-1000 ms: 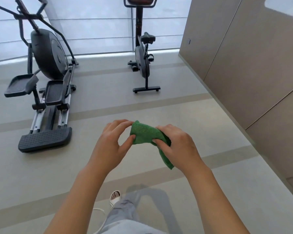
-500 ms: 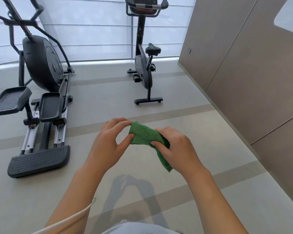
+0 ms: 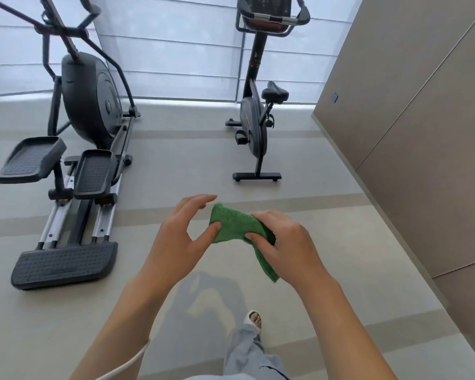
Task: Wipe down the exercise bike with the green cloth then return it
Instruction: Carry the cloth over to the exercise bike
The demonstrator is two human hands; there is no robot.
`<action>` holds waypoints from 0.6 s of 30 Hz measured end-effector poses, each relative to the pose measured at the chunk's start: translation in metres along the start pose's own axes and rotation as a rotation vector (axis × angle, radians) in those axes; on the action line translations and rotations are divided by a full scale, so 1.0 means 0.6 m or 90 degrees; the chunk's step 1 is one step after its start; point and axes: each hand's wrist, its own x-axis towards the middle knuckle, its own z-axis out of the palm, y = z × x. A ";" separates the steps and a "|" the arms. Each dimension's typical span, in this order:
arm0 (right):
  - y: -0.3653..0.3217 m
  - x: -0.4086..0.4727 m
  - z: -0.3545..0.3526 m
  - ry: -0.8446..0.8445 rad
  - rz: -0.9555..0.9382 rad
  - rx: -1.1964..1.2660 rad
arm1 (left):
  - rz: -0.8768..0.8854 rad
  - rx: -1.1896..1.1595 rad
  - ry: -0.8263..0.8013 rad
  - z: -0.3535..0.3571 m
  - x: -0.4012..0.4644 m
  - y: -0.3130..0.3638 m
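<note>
The folded green cloth (image 3: 235, 224) is held in front of me at waist height. My right hand (image 3: 285, 242) grips its right part, and a loose end hangs down beneath that hand. My left hand (image 3: 181, 233) pinches the cloth's left edge between the thumb and the fingers. The black exercise bike (image 3: 255, 116) stands upright on the floor ahead, a little right of centre, with its saddle on the right and its console and handlebar at the top. Both hands are well short of the bike.
A black elliptical trainer (image 3: 88, 116) with two pedals and a long rail base fills the left side. A beige panelled wall (image 3: 412, 133) runs along the right. Blinds cover the window behind the machines. My foot (image 3: 254, 320) steps on the grey floor below.
The view has come closer to the bike and tilted up, so the console now shows. My hands keep the cloth between them, the left fingers spreading a little.
</note>
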 end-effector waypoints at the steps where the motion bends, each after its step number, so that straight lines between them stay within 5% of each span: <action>1: 0.014 0.019 0.000 0.001 -0.007 0.009 | -0.002 -0.016 0.006 0.009 0.018 0.000; 18: 0.316 0.305 -0.101 0.044 -0.035 0.070 | -0.024 -0.033 0.058 0.249 0.372 0.031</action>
